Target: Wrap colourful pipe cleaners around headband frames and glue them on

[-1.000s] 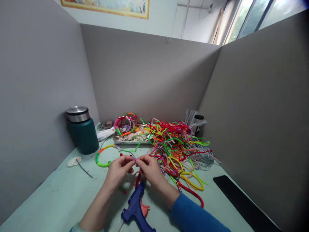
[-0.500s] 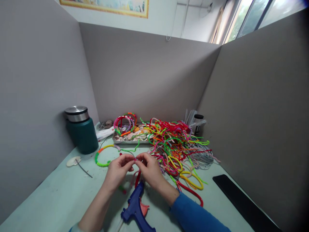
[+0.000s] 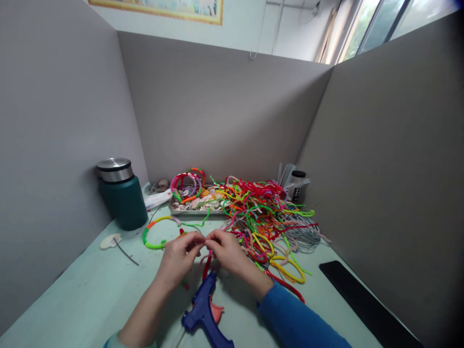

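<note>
My left hand [image 3: 177, 257] and my right hand [image 3: 228, 252] meet fingertip to fingertip above the table, both closed in a pinch. Between them is a thin pink pipe cleaner [image 3: 210, 255]; most of it is hidden by the fingers, and a strand shows below the right fingertips. Under my hands lies a blue glue gun [image 3: 203, 309] with an orange trigger, beside a red pipe cleaner piece [image 3: 207, 268]. Just beyond my left hand rests a ring wrapped in green, orange and yellow [image 3: 145, 238].
A tangled heap of coloured pipe cleaners [image 3: 257, 208] spreads at the right, with grey wire [image 3: 304, 237] beside it. Behind stands a metal tray [image 3: 195, 212] of buttons and wrapped rings. A green flask [image 3: 125, 205] is at left, a black strip [image 3: 362, 299] at right.
My fingertips have shifted slightly, and a pink strand now shows below my right hand. My right forearm has moved a little to the right. The glue gun stays put.
</note>
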{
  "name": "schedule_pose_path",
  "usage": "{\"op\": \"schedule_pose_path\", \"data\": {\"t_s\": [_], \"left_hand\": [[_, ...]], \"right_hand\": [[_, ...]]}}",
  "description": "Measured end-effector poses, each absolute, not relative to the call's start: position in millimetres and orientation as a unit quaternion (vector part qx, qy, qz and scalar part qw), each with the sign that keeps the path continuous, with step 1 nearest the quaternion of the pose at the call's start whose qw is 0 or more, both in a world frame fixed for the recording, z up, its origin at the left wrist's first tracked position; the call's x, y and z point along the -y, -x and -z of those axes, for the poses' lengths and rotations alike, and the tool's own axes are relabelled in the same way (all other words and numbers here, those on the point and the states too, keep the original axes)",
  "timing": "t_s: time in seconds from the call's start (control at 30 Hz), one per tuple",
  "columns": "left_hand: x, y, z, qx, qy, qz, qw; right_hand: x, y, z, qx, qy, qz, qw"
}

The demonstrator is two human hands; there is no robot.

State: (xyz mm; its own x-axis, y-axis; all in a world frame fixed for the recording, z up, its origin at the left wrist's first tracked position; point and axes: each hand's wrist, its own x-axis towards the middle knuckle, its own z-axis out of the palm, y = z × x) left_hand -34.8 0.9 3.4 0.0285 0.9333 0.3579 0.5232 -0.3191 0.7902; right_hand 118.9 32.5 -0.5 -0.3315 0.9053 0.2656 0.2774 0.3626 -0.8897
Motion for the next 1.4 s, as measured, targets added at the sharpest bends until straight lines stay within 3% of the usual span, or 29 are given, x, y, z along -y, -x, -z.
{"op": "schedule_pose_path", "data": {"t_s": [0.3,0.73,0.9,1.13,1.4], "left_hand": [[-0.6,38.7,-5.5,-0.519,-0.71,-0.413,0.236],[-1.0,35.2,-6.6,-0.518,-0.649,-0.442,0.34],[-4.2,31.4,-3.9,-0.513,-0.562,-0.487,0.43],[-4.5,33.8,-3.3,-0.522,-0.529,-0.452,0.493],[-2.1,33.2,-3.8,-0.473,-0.464,-0.488,0.568]], "right_hand": [[-38.7,-129.9,-5.6,0.7,0.354,-0.515,0.346],[-33.9,-121.7,-8.1,0.646,0.391,-0.549,0.359],[-30.4,-119.6,-7.8,0.692,0.404,-0.451,0.394],[-24.9,-119.9,-5.5,0.773,0.387,-0.252,0.435],[-20.0,-118.9,-6.8,0.782,0.371,-0.24,0.44]]}}
